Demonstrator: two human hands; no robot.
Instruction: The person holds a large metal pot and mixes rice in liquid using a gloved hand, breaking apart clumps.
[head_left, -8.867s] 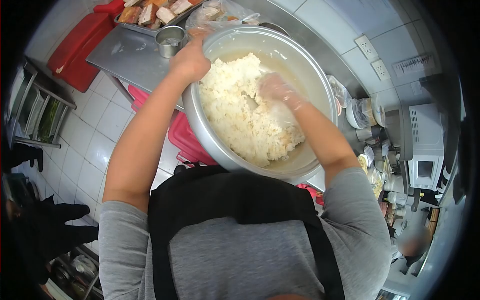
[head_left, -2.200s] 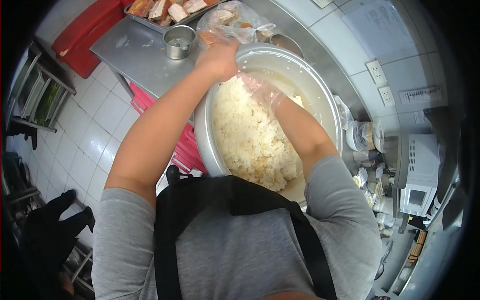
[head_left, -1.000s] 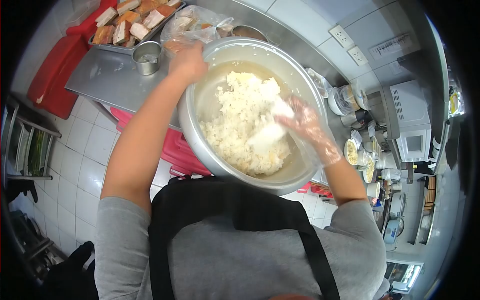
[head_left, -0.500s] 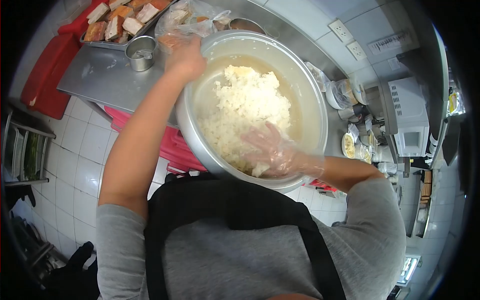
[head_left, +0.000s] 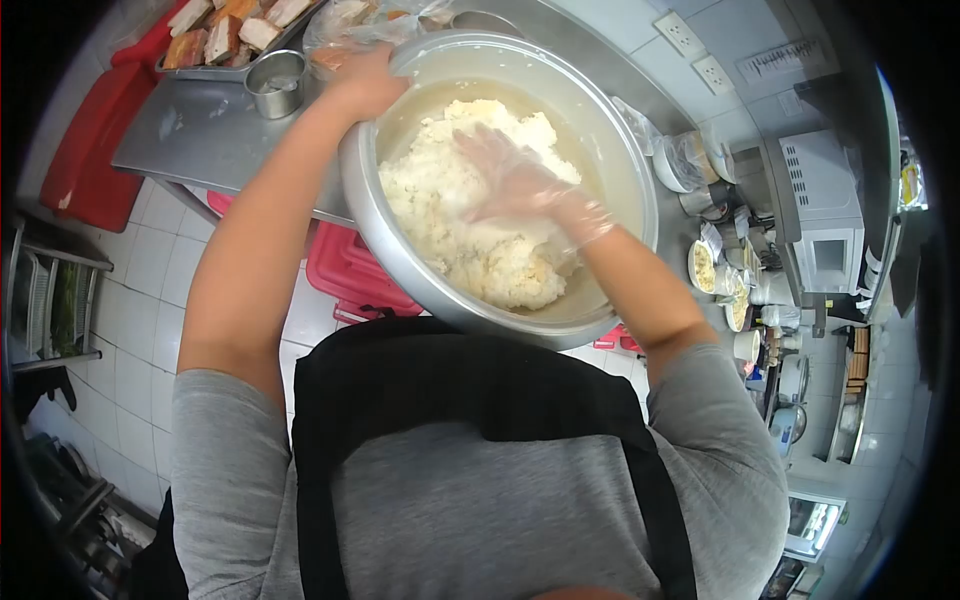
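A large round metal basin (head_left: pixel 364 205) is tilted towards me at the counter's front edge. In it lies a lumpy, crumbly white mass (head_left: pixel 505 272), like masa or dough, with cloudy wet residue around it on the basin wall. My left hand (head_left: pixel 366 84) is closed around the basin's far left rim. A clear plastic glove covers my right hand (head_left: pixel 515 182), which is blurred but has its fingers spread over the middle of the mass, palm down. Whether those fingers press into it, I cannot tell.
On the steel counter (head_left: pixel 200 145) stand a small metal cup (head_left: pixel 274 88), a tray of pork-like chunks (head_left: pixel 225 40) and a plastic bag (head_left: pixel 350 25). Bowls of food (head_left: pixel 703 268) and a white microwave (head_left: pixel 825 215) are to the right. A pink-red container (head_left: pixel 350 268) sits below the counter.
My right hand has moved from the basin's near side up and away, over the middle of the white mass. More of the mass now shows at the near side. My left hand keeps its hold.
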